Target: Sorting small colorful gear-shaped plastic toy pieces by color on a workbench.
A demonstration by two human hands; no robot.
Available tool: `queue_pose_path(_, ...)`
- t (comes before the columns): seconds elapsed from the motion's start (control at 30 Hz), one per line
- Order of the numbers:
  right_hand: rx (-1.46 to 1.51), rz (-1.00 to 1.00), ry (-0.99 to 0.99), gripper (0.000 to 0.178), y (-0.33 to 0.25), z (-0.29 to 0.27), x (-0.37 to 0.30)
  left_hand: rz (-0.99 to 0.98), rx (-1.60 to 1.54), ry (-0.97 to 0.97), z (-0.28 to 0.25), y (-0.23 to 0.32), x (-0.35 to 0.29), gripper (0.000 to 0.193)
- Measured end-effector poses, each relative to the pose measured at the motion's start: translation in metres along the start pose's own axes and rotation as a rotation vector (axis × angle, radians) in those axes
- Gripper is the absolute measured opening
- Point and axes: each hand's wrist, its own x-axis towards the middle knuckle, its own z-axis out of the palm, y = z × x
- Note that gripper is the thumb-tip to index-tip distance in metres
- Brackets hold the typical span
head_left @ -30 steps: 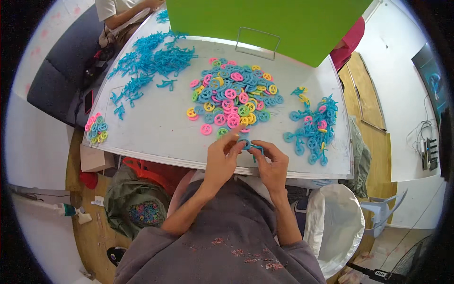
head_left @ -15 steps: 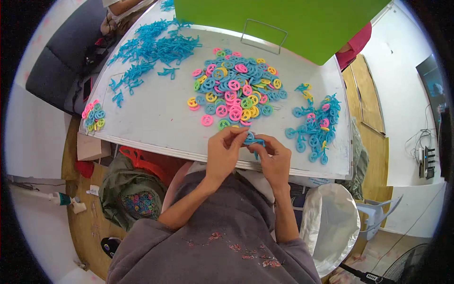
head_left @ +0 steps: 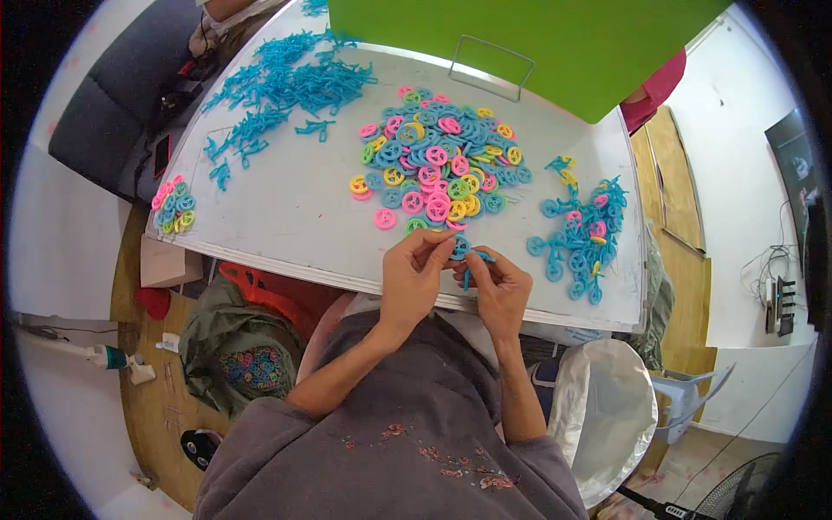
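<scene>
My left hand [head_left: 414, 267] pinches a small blue plastic wheel [head_left: 461, 249] between thumb and fingers, just over the table's near edge. Close beside it, my right hand [head_left: 501, 293] grips a blue forked plastic piece [head_left: 469, 276] that meets the wheel; whether the two are joined is hidden by the fingers. Beyond my hands lies a heap of blue, pink, yellow and green spoked wheels [head_left: 438, 160]. To the right sits a pile of blue forked pieces with wheels on them [head_left: 582, 238]. Loose blue forked pieces [head_left: 295, 82] are spread over the far left of the table.
A small cluster of wheels [head_left: 173, 206] sits at the white table's [head_left: 286, 217] left corner. A green panel [head_left: 520, 43] with a wire handle stands at the back. Below are a sack of wheels [head_left: 204, 347] on the left and a white-lined bin [head_left: 607, 416] on the right.
The blue forked piece in my right hand has turned, its leg now pointing down beside the wheel. My left hand keeps its pinch. The whole view has shifted slightly.
</scene>
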Motion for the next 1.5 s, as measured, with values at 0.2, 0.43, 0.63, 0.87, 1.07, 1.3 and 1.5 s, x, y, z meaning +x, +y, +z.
queue_pose_path(0.2,0.063,0.074,0.042,0.018,-0.005,0.007,-0.004,0.089,0.188,0.034,0.001,-0.003,-0.004,0.014)
queue_pose_path(0.43,-0.407,-0.433,0.043,0.022,0.007,-0.004,0.000,0.121,0.172,-0.012,-0.006,-0.009,0.005,0.010)
queue_pose_path(0.63,0.203,0.177,-0.276,0.027,-0.022,-0.011,-0.014,-0.249,0.113,-0.146,-0.021,0.002,0.012,0.012)
queue_pose_path(0.87,-0.159,-0.069,-0.322,0.028,-0.004,-0.026,-0.007,0.187,0.615,0.089,-0.023,0.006,0.021,0.018)
queue_pose_path(1.07,-0.443,-0.373,-0.113,0.015,-0.013,-0.021,0.003,0.592,1.247,0.355,-0.079,0.011,0.079,0.018)
queue_pose_path(1.3,-0.197,-0.266,-0.001,0.018,0.000,-0.010,0.008,0.203,0.567,0.121,-0.057,0.034,0.047,0.011)
queue_pose_path(1.5,-0.327,-0.473,-0.026,0.019,-0.010,-0.004,0.010,-0.075,0.261,-0.177,-0.044,0.029,0.019,0.008)
